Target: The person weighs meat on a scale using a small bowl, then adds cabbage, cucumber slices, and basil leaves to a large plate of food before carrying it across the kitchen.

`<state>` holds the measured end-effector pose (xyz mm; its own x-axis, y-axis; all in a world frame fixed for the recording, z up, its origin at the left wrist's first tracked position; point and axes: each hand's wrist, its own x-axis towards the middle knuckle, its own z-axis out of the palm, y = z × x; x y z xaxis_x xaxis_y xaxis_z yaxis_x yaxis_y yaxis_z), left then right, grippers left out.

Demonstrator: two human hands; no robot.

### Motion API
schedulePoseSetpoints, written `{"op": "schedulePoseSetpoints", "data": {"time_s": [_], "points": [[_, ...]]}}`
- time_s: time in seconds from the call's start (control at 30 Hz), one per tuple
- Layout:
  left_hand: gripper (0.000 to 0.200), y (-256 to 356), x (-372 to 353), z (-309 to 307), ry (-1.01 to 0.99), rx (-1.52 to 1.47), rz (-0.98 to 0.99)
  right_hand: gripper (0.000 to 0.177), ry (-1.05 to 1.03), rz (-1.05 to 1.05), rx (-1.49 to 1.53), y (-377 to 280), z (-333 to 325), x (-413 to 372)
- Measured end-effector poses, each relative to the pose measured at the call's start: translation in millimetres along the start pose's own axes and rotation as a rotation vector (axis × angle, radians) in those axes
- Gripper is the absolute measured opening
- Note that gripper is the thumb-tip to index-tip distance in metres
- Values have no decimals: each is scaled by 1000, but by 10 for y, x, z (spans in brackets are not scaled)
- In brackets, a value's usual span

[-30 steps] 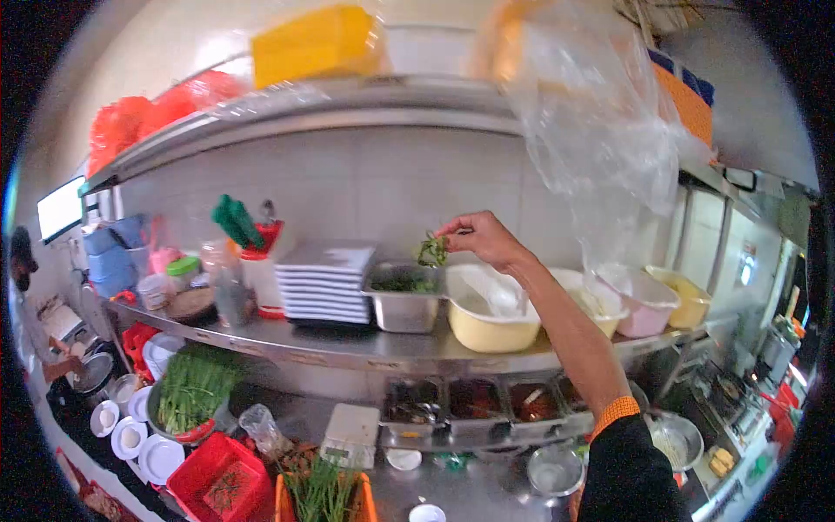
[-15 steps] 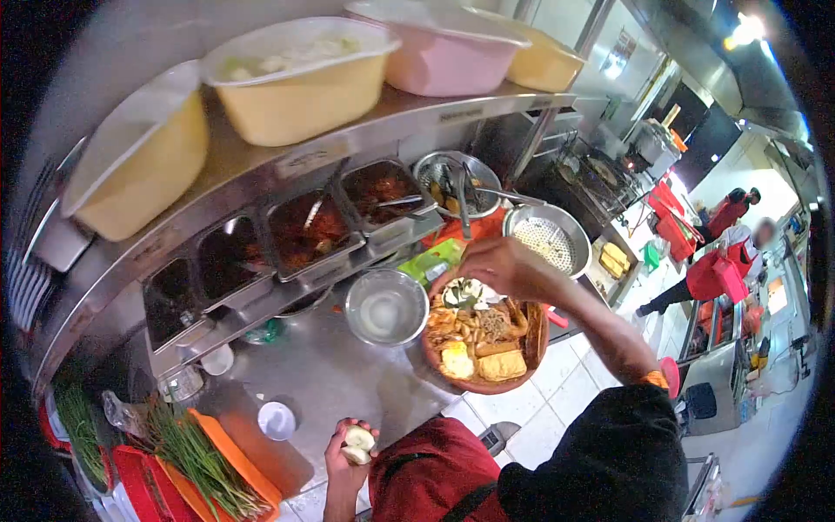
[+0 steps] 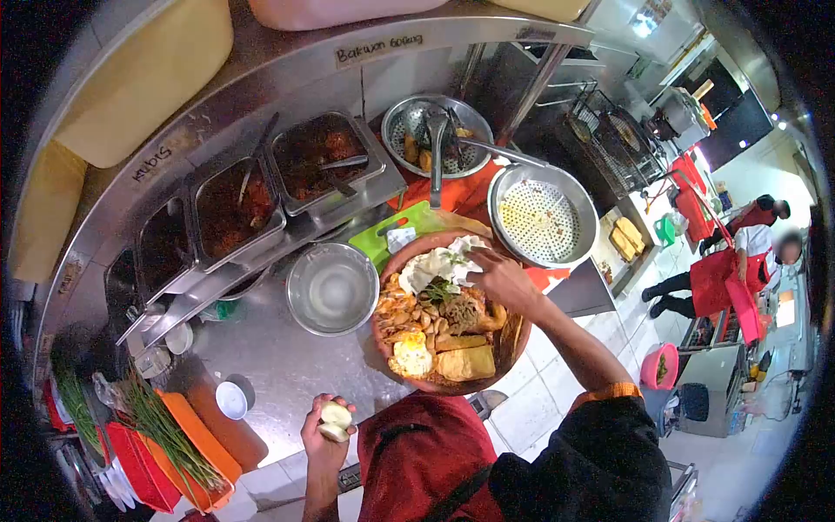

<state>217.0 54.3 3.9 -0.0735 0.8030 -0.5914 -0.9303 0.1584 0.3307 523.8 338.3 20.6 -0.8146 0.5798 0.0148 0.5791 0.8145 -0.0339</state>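
Note:
My left hand [image 3: 326,433] is curled around pale, round slices [image 3: 335,418] near the counter's front edge. My right hand [image 3: 497,280] reaches over the upper right of a round brown platter [image 3: 389,359], its fingertips at white food [image 3: 430,265] with green leaves [image 3: 440,290]. Whether those fingers hold anything is hidden. On the platter also lie a fried egg [image 3: 410,354], yellow-brown blocks [image 3: 465,363], shredded brown food and small pale pieces. A metal bowl [image 3: 332,289] stands left of the platter.
Sauce trays [image 3: 235,209] line the back left under a shelf [image 3: 296,71]. Colanders [image 3: 544,216] stand behind the platter, beside a green board [image 3: 376,242]. A small white cup [image 3: 231,400] and an orange tray of green stalks [image 3: 204,439] are at left. Two people stand far right.
The view has shifted, bringing the platter and counter closer. My right hand has lowered onto the white food, its fingers now reaching left. My left hand still holds the pale slices.

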Motion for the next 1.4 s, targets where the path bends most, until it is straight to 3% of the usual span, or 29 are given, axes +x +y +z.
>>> {"op": "schedulePoseSetpoints", "data": {"time_s": [0.03,0.1,0.27,0.33,0.37,0.43,0.5,0.57,0.63,0.7,0.73,0.77,0.83,0.87,0.9,0.93,0.97,1.0,1.07,1.1,1.17,1.23,1.37,1.4], "points": [[25,2,-3,-2,25,17,17,25,-5,-3,3,-46,-23,-45],[25,-10,10,-63,31,-9,39,26,287,74,103,-220,-152,-30],[25,21,-7,-87,52,31,64,17,236,354,320,-665,392,74],[25,63,-44,-113,41,19,75,22,-45,441,237,-581,803,112],[25,94,-73,-139,37,10,87,22,-42,438,230,-613,688,133],[25,157,-132,-208,29,-12,103,23,328,402,308,-726,260,171],[23,227,-165,-267,70,-37,110,23,351,328,241,-678,153,214],[23,287,-209,-359,57,-42,113,24,278,122,104,-618,149,286],[23,381,-276,-412,55,-57,113,30,372,265,223,-817,-284,392],[25,455,-385,-572,78,-46,171,30,442,233,190,-909,-727,520],[26,465,-363,-792,60,-20,220,26,395,370,268,-1131,-1051,624],[28,518,-470,-843,-3,-170,151,24,602,146,433,-1286,-1332,835],[30,527,-453,-1230,-72,-106,245,20,778,-209,237,-1916,-2218,1246],[37,622,-484,-1308,-221,-315,148,18,887,-346,181,-2296,-2564,1441],[44,646,-554,-1416,-70,-167,279,19,917,-497,227,-2653,-2859,1704],[41,802,-682,-1344,-463,-947,-119,17,955,-597,212,-2956,-3103,2017],[41,886,-656,-1354,-392,-738,52,16,983,-679,189,-3242,-3281,2359],[41,975,-686,-1364,-231,-495,191,15,952,-716,190,-3496,-3483,2710],[40,1183,-719,-1373,-148,-369,243,18,885,-725,223,-3911,-3806,3502],[40,1288,-722,-1385,-139,-344,253,21,744,-741,195,-4066,-3942,3878],[40,1458,-757,-1433,-123,-306,271,21,268,-728,174,-4264,-3976,4748],[39,1593,-808,-1494,-127,-281,277,18,29,-719,8,-4409,-3710,5298],[38,1799,-909,-1640,-116,-240,280,22,-133,-550,-325,-4482,-3585,5777],[38,1828,-921,-1664,-113,-233,279,23,-6,-599,-159,-4475,-3700,5703]]}}
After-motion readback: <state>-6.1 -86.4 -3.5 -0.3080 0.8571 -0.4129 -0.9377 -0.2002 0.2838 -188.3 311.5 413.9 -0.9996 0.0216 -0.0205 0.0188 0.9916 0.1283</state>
